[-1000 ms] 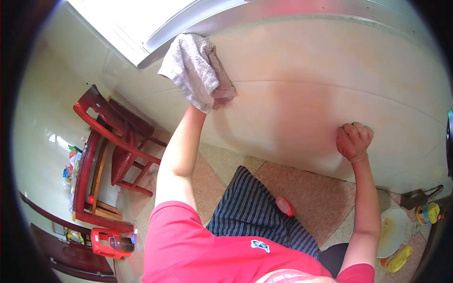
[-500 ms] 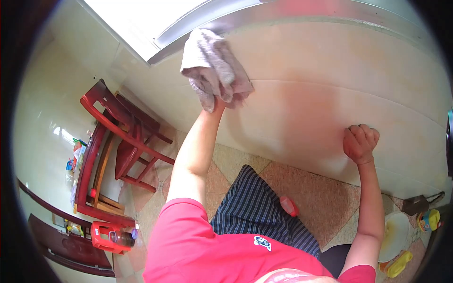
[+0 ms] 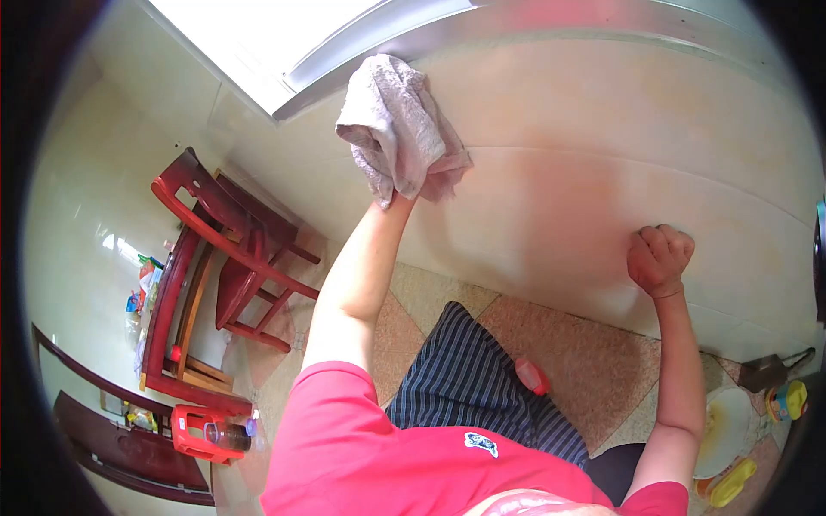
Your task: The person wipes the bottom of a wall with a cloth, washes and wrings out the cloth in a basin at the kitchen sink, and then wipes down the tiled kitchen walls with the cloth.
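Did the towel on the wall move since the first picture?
Yes, a little. The towel has slid to the right in the picture, so it's farther from the pointy corner of the window frame than before.

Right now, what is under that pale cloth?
The left arm runs up to the cloth, so the hand is probably beneath it, but its fingers and grip are covered. The wall shows around the cloth; whatever patch lies behind it is hidden.
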`<state>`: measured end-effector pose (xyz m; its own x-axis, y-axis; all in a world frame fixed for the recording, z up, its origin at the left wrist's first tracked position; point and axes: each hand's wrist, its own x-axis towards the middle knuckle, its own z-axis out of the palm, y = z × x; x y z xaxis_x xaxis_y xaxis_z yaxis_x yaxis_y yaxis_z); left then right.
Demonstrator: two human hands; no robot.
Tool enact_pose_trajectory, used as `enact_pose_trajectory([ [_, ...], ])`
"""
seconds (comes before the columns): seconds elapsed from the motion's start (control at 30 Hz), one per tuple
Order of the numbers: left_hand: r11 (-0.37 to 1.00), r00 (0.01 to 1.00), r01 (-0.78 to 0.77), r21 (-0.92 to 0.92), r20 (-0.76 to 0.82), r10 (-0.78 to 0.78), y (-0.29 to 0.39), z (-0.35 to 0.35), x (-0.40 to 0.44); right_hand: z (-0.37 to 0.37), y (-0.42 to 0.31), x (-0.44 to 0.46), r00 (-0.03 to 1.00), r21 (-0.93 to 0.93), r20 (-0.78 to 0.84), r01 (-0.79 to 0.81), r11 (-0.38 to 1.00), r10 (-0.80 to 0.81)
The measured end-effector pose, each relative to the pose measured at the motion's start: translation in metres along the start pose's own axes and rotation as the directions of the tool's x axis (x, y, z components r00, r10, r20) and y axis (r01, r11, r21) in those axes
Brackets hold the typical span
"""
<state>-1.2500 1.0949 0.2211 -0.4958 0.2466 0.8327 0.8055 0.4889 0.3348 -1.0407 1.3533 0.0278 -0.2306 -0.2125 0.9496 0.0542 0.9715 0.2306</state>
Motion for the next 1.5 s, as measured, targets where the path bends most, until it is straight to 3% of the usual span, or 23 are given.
enact_pose_trajectory([
  [0.17, 0.994, 0.998, 0.007, 0.111, 0.062, -0.014, 0.002, -0.001, -0.001, -0.002, -0.002, 0.0, 1.0, -0.007, 0.018, 0.0, 1.0, 0.001],
  [0.37, 0.966, 0.982, -0.188, 0.178, 0.057, 0.18, 0.018, 0.026, -0.022, -0.001, -0.002, 0.003, 1.0, -0.004, -0.021, 0.008, 1.0, -0.008],
  [0.5, 0.938, 0.938, -0.335, 0.09, 0.123, 0.323, 0.057, 0.068, -0.041, -0.009, -0.004, 0.011, 1.0, 0.059, 0.015, -0.01, 0.998, 0.009],
  [0.6, 0.899, 0.884, -0.434, -0.056, 0.168, 0.437, 0.097, 0.102, -0.06, -0.017, -0.01, 0.022, 0.987, 0.301, 0.007, -0.156, 0.941, 0.162],
  [0.7, 0.832, 0.807, -0.506, -0.226, 0.215, 0.55, 0.132, 0.119, -0.074, -0.032, -0.042, 0.056, 0.96, 0.359, -0.27, 0.028, 0.933, 0.075],
  [0.77, 0.752, 0.767, -0.352, -0.558, 0.288, 0.573, 0.138, 0.12, -0.07, -0.04, -0.056, 0.084, 0.964, 0.329, -0.261, 0.042, 0.943, 0.048],
  [0.8, 0.555, 0.707, 0.004, -0.832, 0.395, 0.587, 0.142, 0.124, -0.065, -0.037, -0.053, 0.091, 0.967, 0.291, -0.234, -0.025, 0.956, 0.097],
  [0.83, 0.284, 0.635, 0.412, -0.866, 0.497, 0.592, 0.147, 0.128, -0.059, -0.033, -0.047, 0.092, 0.966, 0.239, -0.213, -0.094, 0.966, 0.146],
  [0.9, 0.566, 0.525, -0.093, -0.819, 0.443, 0.727, 0.148, 0.096, -0.043, -0.022, -0.047, 0.079, 0.97, 0.109, -0.089, -0.216, 0.97, 0.226],
  [0.93, 0.634, 0.471, -0.425, -0.647, 0.44, 0.765, 0.146, 0.081, -0.042, -0.013, -0.05, 0.073, 0.966, 0.089, -0.099, -0.229, 0.969, 0.238],
  [0.97, 0.671, 0.502, -0.492, -0.555, 0.449, 0.739, 0.157, 0.061, -0.043, -0.005, -0.052, 0.067, 0.962, 0.075, -0.111, -0.241, 0.968, 0.248],
  [1.03, 0.72, 0.57, -0.513, -0.468, 0.441, 0.693, 0.157, 0.035, -0.057, -0.005, -0.047, 0.061, 0.971, 0.014, -0.072, -0.226, 0.974, 0.226],
  [1.1, 0.799, 0.571, -0.403, -0.446, 0.56, 0.6, 0.146, 0.032, -0.058, -0.019, -0.033, 0.083, 0.986, -0.068, -0.047, -0.16, 0.985, 0.157],
  [1.13, 0.856, 0.521, -0.334, -0.395, 0.679, 0.517, 0.142, 0.031, -0.055, -0.025, -0.024, 0.093, 0.991, -0.103, -0.033, -0.129, 0.986, 0.126],
  [1.23, 0.833, 0.576, -0.344, -0.433, 0.604, 0.552, 0.114, 0.042, -0.066, -0.032, 0.005, 0.109, 0.996, -0.158, 0.045, 0.084, 0.984, -0.078],
  [1.33, 0.756, 0.286, -0.6, -0.262, 0.812, 0.509, 0.09, 0.028, -0.075, -0.057, 0.045, 0.103, 0.975, -0.348, 0.174, 0.19, 0.918, -0.136],
  [1.43, 0.58, 0.444, -0.76, -0.292, 0.418, 0.792, 0.064, 0.019, -0.073, -0.1, 0.086, 0.097, 0.977, -0.545, 0.205, 0.166, 0.822, -0.06],
  [1.5, 0.623, 0.529, -0.721, -0.301, 0.341, 0.777, 0.053, 0.016, -0.076, -0.121, 0.085, 0.103, 0.989, -0.584, 0.085, -0.047, 0.81, 0.119],
])
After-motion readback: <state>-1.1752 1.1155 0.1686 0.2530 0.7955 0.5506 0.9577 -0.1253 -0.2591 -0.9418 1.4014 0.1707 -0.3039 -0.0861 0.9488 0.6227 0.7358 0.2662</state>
